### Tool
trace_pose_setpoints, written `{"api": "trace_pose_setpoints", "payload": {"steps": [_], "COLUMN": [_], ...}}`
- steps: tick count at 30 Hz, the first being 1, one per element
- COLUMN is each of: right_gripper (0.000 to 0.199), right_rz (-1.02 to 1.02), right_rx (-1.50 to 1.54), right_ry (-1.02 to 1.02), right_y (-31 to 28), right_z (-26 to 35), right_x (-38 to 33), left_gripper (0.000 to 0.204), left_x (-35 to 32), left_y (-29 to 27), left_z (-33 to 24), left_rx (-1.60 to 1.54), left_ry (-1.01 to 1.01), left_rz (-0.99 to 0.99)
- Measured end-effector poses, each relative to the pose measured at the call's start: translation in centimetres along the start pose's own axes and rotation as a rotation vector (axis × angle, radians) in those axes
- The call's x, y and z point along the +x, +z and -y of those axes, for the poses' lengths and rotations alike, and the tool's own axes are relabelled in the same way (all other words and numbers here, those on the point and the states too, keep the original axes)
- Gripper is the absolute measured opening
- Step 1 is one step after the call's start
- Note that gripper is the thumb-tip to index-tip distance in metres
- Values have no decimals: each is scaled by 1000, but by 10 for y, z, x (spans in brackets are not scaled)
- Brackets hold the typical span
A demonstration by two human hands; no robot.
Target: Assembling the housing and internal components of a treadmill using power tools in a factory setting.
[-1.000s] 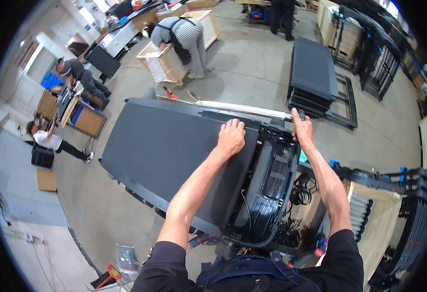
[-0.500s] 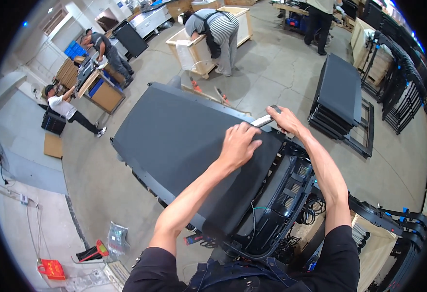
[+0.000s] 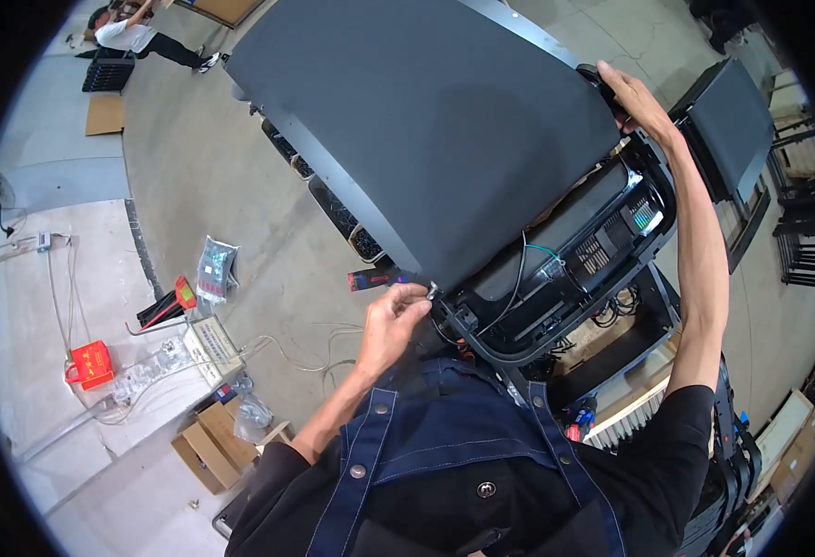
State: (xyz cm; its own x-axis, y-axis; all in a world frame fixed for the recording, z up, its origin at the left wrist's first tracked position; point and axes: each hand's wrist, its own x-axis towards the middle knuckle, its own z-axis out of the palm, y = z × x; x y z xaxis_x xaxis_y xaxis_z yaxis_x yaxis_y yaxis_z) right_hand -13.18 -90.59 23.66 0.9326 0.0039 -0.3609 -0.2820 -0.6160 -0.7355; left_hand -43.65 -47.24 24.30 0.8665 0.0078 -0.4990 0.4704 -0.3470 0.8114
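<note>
A large dark grey treadmill deck [image 3: 398, 121] with a flat belt and metal side rails lies before me. At its near right end sits an open black motor housing [image 3: 556, 269] with a green wire and vents. My left hand [image 3: 392, 325] is at the deck's near corner, thumb and fingers pinched on a small metal piece [image 3: 433, 291] whose kind is too small to tell. My right hand [image 3: 638, 102] is closed at the far right corner, by a dark rounded part; what its fingers hold there is hidden.
A red-and-black power tool [image 3: 375, 279] shows beside the near corner. On the left floor are a plastic bag of parts [image 3: 215, 269], a red box [image 3: 90, 365] and cardboard boxes [image 3: 213, 446]. More stacked decks [image 3: 728, 125] stand right; a person [image 3: 148, 39] is far left.
My left hand has moved from over the belt to the near corner and pinches a small metal piece. My right hand stays by the far corner. My view has tilted down and nearer.
</note>
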Motion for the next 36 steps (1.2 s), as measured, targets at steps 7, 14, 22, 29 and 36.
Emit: {"api": "trace_pose_setpoints", "payload": {"steps": [7,14,22,29,36], "right_gripper": [83,58,51,50,47], "right_rz": [-214,-272,-382,-520,-700], "right_rx": [151,110,187,124,113], "right_ry": [84,47,188,211,201], "right_y": [-5,-16,-20,-12,3], "right_z": [-27,-29,-106,-87,-89], "right_x": [-33,-84,-133,-113,-95], "left_gripper": [17,14,15,14,14], "left_x": [6,-22,-58,-54,-48], "left_y": [20,16,60,49,55], "left_z": [18,27,5,-10,8], "left_rx": [44,-112,11,-413,-269], "left_ry": [87,120,194,36,171], "left_rz": [-88,-66,25,59,12]}}
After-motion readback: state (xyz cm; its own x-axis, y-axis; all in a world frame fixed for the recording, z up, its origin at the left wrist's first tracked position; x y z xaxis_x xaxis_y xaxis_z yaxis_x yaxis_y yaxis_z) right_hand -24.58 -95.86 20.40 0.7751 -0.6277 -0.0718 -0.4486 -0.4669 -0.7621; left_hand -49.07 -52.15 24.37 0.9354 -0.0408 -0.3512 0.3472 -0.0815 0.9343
